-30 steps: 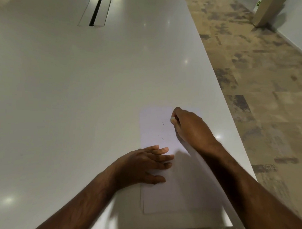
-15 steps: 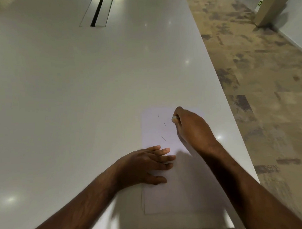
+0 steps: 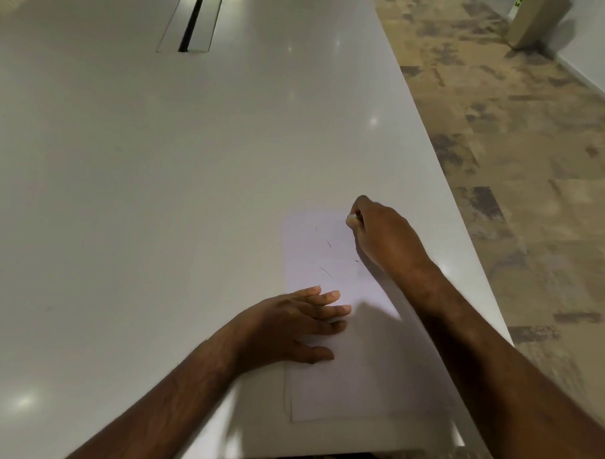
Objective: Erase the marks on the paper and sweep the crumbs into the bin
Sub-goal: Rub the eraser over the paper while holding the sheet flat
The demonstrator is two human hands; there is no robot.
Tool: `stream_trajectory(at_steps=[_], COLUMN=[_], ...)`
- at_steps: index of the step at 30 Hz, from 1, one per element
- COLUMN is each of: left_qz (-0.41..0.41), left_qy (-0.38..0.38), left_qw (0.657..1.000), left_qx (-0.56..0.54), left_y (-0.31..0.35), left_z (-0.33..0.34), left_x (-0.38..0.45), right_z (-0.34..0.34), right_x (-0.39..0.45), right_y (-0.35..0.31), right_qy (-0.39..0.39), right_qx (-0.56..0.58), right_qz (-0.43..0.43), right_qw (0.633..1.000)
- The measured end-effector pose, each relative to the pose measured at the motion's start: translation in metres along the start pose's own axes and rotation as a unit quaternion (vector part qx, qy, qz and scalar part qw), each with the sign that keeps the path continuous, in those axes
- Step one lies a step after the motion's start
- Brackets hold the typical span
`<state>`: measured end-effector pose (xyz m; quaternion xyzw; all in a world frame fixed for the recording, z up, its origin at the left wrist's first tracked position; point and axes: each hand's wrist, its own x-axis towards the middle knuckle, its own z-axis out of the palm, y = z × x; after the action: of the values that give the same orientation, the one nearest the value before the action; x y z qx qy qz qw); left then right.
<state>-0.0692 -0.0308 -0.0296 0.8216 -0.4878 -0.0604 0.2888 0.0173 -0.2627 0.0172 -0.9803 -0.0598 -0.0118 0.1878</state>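
Left hand (image 3: 291,326) lies flat and spread on the paper (image 3: 340,378) near the bench (image 3: 158,190) edge; right hand (image 3: 383,235) pinches a small eraser (image 3: 351,218) at its far corner. Thin, light paper likely creases unless pinned.

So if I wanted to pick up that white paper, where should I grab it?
Probably the near right corner of the flat white sheet of paper, coming from the right table edge. It lies flat, and the left hand pins its left side, so lift that first.
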Motion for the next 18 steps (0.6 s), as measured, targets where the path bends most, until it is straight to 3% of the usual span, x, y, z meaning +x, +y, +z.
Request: stream_trajectory(at_steps=[8, 18], left_qz=[-0.009, -0.007], left_qy=[-0.002, 0.001], left_qw=[1.000, 1.000], left_qx=[-0.014, -0.005], left_y=[0.001, 0.004], left_z=[-0.001, -0.002], left_x=[0.000, 0.001], right_z=[0.003, -0.003], right_x=[-0.036, -0.018], right_y=[0.003, 0.004], right_qy=[-0.022, -0.025], right_qx=[0.003, -0.007], right_qz=[-0.001, 0.021], right_qw=[1.000, 0.999])
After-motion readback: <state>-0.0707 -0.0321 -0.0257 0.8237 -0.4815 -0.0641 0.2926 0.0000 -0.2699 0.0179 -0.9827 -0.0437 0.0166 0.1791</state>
